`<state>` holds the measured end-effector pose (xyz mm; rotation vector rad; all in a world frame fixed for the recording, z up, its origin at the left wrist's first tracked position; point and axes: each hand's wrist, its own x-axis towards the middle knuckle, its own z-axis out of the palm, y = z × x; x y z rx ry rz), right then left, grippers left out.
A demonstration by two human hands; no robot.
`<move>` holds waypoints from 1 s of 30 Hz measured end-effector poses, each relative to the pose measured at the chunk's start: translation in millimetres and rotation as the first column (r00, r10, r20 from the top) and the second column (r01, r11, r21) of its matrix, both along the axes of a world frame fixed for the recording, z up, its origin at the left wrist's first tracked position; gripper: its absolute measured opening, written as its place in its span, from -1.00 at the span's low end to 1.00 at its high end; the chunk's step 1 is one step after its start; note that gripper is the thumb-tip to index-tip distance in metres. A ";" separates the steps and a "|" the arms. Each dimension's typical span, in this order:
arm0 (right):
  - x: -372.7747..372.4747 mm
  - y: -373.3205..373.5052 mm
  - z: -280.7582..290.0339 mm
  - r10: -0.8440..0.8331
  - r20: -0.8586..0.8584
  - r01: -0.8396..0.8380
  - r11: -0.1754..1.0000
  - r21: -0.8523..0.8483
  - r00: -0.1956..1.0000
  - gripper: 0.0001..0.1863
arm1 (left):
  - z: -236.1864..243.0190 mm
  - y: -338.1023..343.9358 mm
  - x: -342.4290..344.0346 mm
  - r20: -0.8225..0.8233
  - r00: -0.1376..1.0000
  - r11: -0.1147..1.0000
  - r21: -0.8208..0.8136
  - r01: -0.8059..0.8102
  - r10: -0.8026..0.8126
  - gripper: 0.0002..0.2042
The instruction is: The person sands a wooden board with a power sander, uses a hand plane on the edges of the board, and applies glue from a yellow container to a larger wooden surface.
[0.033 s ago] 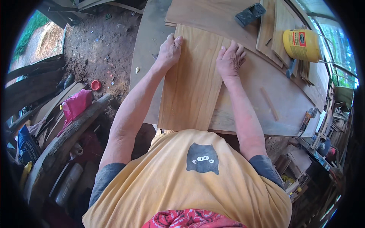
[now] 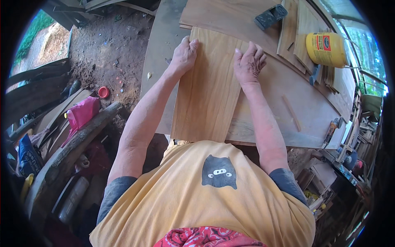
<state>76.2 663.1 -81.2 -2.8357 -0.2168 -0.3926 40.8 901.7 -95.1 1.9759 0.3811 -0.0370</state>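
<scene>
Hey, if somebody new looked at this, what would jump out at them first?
Probably the wooden board in the middle, with the left hand at its left edge and the right hand at its right. Then, likely, the bright yellow bucket at upper right and the pink container at left, beside a log.

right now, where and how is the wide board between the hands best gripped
Probably by both long edges, coming from left and right: the wide board is flat, its near end sits close against the shirt, and the left hand and right hand are at those edges.
</scene>
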 end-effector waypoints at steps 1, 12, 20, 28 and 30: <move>0.5 3.3 2.3 0.101 0.097 -0.098 0.995 -0.030 0.990 -0.46 | 0.1 2.0 -0.7 -0.068 0.997 0.999 -0.029 0.024 -0.026 -0.21; 7.8 9.7 -9.3 0.171 0.031 -0.168 0.982 -0.085 0.985 -0.41 | -12.5 5.5 2.3 0.024 0.997 0.997 -0.034 0.072 -0.071 -0.27; 1.8 8.1 -2.7 0.164 -0.031 -0.166 0.982 -0.087 0.986 -0.34 | -6.7 7.5 2.8 0.061 0.998 0.997 -0.072 0.038 -0.033 -0.29; -15.3 -13.1 -9.8 0.241 -0.037 -0.244 0.967 -0.071 0.970 -0.21 | -12.7 6.8 3.0 -0.063 0.997 0.998 -0.053 0.033 -0.036 -0.24; -12.2 -13.4 -12.4 0.223 -0.063 -0.225 0.974 -0.025 0.973 -0.21 | -14.5 7.6 5.7 -0.119 0.990 0.994 -0.079 0.071 -0.080 -0.24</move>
